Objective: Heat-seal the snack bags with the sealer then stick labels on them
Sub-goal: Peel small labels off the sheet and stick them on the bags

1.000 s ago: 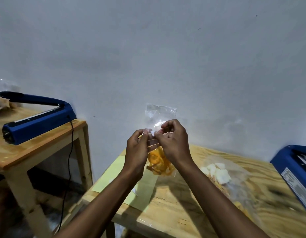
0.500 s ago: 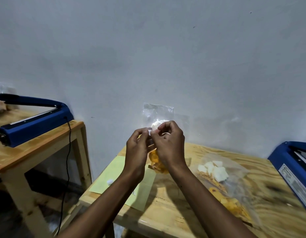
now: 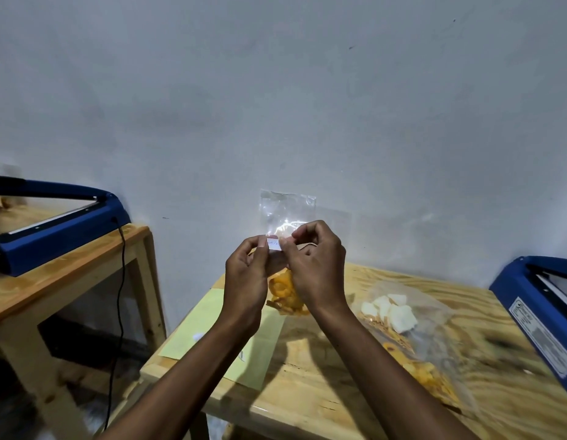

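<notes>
I hold a clear snack bag (image 3: 287,211) upright above the wooden table (image 3: 307,395); orange snacks (image 3: 285,293) fill its lower part, below my hands. My left hand (image 3: 247,274) and my right hand (image 3: 314,265) pinch the bag from either side at mid-height. A small white label (image 3: 273,243) sits between my thumbs on the bag's front. Whether the label is fully stuck down is not visible. A blue heat sealer (image 3: 56,230) rests on a side table at the left.
A yellow-green label sheet (image 3: 209,315) lies on the table under my left arm. A large clear bag (image 3: 412,338) of white and orange snacks lies to the right. A second blue sealer (image 3: 542,312) stands at the right edge. A black cord (image 3: 118,296) hangs from the left sealer.
My thumbs have parted slightly, so the white label now shows between them on the bag. The bag and both hands have stayed at about the same place above the table.
</notes>
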The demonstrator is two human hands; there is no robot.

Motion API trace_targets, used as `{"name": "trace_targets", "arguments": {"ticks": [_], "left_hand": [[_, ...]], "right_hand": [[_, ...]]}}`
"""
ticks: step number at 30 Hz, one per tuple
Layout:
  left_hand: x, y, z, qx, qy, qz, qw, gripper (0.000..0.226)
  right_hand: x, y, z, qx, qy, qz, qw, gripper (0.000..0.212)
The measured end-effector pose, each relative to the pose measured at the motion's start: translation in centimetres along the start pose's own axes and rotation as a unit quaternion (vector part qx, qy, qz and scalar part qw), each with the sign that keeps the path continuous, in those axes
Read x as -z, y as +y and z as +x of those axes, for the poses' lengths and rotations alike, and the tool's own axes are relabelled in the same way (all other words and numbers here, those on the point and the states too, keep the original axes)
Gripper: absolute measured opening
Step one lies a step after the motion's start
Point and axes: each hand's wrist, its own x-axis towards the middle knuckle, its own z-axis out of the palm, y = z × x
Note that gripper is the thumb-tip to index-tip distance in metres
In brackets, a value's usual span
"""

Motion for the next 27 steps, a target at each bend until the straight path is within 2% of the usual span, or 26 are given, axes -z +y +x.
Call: {"name": "trace_targets", "arguments": {"ticks": [3,12,20,27], "left_hand": [[0.0,-0.1,-0.1,-0.006,-0.011,-0.008,1.000,0.025],[-0.1,0.1,0.1,0.003,-0.033,-0.035,0.999,0.021],[-0.5,0.4,-0.2,-0.035,-0.049,0.011,0.998,0.019],[-1.2,0.4,-0.2,-0.056,-0.008,0.015,0.998,0.014]], "right_hand": [[0.3,0.1,0.1,0.017,0.010,-0.033,0.999,0.024],[1.9,1.0,1.1,-0.019,0.012,-0.122,0.992,0.048],[4.0,0.7,2.1,0.014,-0.011,-0.162,0.987,0.046],[3.3,0.3,0.2,0.134,0.002,-0.234,0.963,0.019]]}}
